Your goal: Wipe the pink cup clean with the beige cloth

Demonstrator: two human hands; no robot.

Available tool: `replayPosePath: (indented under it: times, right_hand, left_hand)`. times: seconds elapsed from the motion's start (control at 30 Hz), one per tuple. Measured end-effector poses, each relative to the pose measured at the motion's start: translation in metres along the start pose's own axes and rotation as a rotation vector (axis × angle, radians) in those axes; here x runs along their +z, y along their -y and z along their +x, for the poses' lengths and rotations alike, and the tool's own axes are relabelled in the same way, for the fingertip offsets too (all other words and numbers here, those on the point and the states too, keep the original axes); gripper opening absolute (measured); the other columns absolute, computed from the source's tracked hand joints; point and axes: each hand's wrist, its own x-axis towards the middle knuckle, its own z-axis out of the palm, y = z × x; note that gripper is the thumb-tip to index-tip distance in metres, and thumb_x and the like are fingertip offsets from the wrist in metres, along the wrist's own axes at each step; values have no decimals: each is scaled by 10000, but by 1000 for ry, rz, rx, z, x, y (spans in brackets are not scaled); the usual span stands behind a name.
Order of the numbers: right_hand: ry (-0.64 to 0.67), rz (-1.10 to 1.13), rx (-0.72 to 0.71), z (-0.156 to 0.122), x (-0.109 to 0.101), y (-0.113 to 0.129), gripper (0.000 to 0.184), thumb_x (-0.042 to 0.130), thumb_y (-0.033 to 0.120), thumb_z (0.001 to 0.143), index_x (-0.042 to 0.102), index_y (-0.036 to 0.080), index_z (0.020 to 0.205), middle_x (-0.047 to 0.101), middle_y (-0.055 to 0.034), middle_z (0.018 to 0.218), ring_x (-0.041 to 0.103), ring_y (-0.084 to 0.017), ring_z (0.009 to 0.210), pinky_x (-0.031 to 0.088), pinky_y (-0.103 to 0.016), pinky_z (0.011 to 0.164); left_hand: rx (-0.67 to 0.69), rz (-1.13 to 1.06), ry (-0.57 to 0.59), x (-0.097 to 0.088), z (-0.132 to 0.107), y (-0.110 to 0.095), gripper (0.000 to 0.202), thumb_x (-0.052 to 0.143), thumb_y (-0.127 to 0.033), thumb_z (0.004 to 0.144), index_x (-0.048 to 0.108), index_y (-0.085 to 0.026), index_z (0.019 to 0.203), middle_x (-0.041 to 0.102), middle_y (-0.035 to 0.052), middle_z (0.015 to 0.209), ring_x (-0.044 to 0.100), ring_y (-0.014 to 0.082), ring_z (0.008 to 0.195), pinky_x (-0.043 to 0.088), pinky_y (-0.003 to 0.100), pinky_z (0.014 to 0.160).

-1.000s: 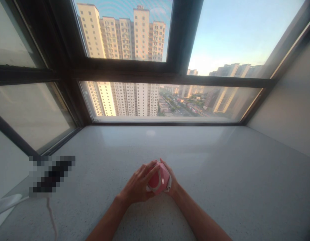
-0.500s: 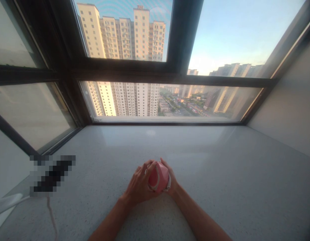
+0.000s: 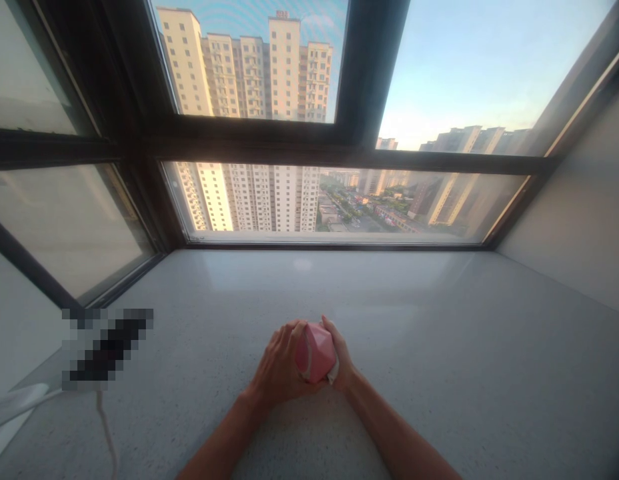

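Both my hands hold a pink faceted object (image 3: pixel 315 353) just above the grey speckled stone sill (image 3: pixel 414 320), near its front edge. My left hand (image 3: pixel 282 363) cups its left side, with the fingers curled over it. My right hand (image 3: pixel 340 353) presses on its right side, where a thin white strip shows at the lower edge. The hands hide the object's back and lower parts.
A pixelated, unreadable object (image 3: pixel 107 348) lies at the left of the sill, with a white cable (image 3: pixel 107 433) trailing toward the near edge. A dark window frame (image 3: pixel 339 159) runs beyond the sill, and a pale wall (image 3: pixel 564 227) rises at the right.
The pink object has turned between my hands. Its white-rimmed side has rotated away, leaving smooth pink facets on top. My left fingers have shifted around it.
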Motion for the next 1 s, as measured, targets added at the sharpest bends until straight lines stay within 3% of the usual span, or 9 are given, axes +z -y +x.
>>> replayPosePath:
  times: [0.2, 0.43, 0.67, 0.83, 1.0]
  right_hand:
    - [-82, -5, -68, -5, 10, -3, 491, 814, 662, 845, 661, 198, 803, 737, 4, 701, 637, -163, 590, 504, -280, 619]
    - [-232, -89, -352, -10, 15, -8, 429, 852, 582, 870, 582, 262, 778, 606, 75, 659, 513, -132, 584, 495, -265, 602]
    - [-273, -202, -531, -14, 16, -15, 413, 864, 600, 865, 672, 237, 821, 641, 43, 718, 527, -138, 633, 494, -258, 590]
    - [-298, -361, -546, -24, 21, -17, 525, 830, 732, 824, 721, 221, 872, 662, 9, 736, 574, -152, 653, 508, -262, 565]
    - [-267, -544, -641, -30, 18, -22, 561, 834, 756, 796, 671, 220, 765, 599, 11, 679, 527, -141, 616, 503, -264, 562]
  left_hand:
    - [-38, -49, -22, 3, -1, 3, 1194, 913, -548, 679, 255, -251, 1630, 622, 210, 1428, 675, 414, 1276, 571, 551, 1068]
    - [-119, -183, -62, 7, -3, 3, 1145, 911, -547, 647, 302, -237, 1565, 624, 194, 1392, 715, 371, 1191, 638, 481, 950]
    - [-311, -425, 18, 5, -4, -2, 1052, 903, -477, 673, 325, -263, 1526, 666, 136, 1334, 711, 302, 1117, 608, 410, 874]
    - [-403, -683, 70, 2, 0, -7, 905, 795, -692, 785, 400, -248, 1467, 697, 79, 1184, 678, 227, 942, 582, 363, 818]
    - [-399, -842, 85, -4, 5, -8, 770, 685, -786, 860, 570, -186, 1330, 724, 96, 1077, 674, 269, 934, 586, 390, 845]
